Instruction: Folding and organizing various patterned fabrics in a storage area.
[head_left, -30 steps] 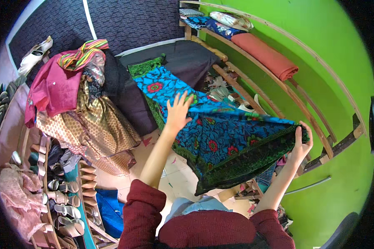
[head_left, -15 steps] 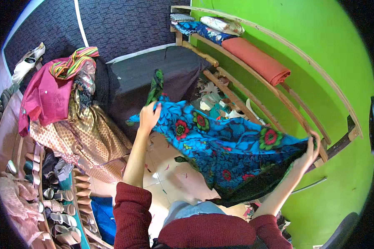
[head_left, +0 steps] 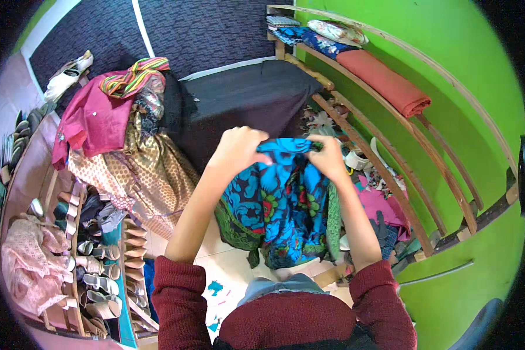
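Observation:
A blue floral cloth [head_left: 291,204] with red and green flowers and a green-black border hangs in gathered folds in front of me. My left hand [head_left: 242,149] grips its top edge on the left, thumb pointing inward. At the right end of that edge, my right hand [head_left: 326,154] pinches the fabric between fingers and thumb. A short stretch of blue cloth spans the gap between the hands. The lower end dangles above the floor, near my body.
Left of me, gold patterned fabric [head_left: 151,169] and a magenta garment [head_left: 102,111] lie heaped. Shoes fill a rack [head_left: 122,262] at lower left. A dark-covered surface [head_left: 245,87] stands ahead. Along the green wall, a wooden slatted rack [head_left: 385,169] holds a rolled rust-coloured cloth [head_left: 385,79].
My hands have come together from wide apart, the right one moving far leftward. The cloth, stretched sideways before, now hangs down in folds. The view has shifted somewhat.

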`<action>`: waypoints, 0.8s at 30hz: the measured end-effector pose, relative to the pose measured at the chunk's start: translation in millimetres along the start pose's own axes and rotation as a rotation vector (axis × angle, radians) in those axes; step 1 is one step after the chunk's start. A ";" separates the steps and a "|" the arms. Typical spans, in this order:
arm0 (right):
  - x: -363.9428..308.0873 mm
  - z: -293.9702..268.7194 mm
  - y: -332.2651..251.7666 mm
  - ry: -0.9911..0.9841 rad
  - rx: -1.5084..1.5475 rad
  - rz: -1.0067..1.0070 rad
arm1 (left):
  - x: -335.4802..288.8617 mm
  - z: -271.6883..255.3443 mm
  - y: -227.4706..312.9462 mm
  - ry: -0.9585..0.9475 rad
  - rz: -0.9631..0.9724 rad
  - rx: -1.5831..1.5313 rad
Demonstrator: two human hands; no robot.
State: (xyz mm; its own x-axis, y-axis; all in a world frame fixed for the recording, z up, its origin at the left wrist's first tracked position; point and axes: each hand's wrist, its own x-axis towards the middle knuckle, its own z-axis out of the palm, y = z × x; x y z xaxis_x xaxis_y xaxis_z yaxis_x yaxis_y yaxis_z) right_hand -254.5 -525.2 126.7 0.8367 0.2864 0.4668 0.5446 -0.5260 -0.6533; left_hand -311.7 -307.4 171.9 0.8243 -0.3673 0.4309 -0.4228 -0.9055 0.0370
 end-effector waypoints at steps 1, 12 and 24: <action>1.1 1.0 11.0 0.133 0.109 -0.135 | -11.2 0.8 -8.0 -0.012 -0.039 0.058; 23.2 -4.0 13.7 0.022 0.488 -0.145 | -140.7 43.9 -106.0 -0.147 -0.514 -0.296; 51.6 -44.8 88.0 -0.576 -0.215 -0.294 | -204.0 -45.9 -258.4 0.748 -1.153 -0.152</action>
State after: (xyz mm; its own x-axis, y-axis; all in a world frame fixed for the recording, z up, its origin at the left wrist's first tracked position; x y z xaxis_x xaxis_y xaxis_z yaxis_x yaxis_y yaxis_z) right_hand -166.0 -592.6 120.0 0.5854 0.7914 0.1758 0.7804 -0.4914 -0.3866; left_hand -387.9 11.3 115.8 0.3568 0.8105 0.4646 0.2769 -0.5668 0.7759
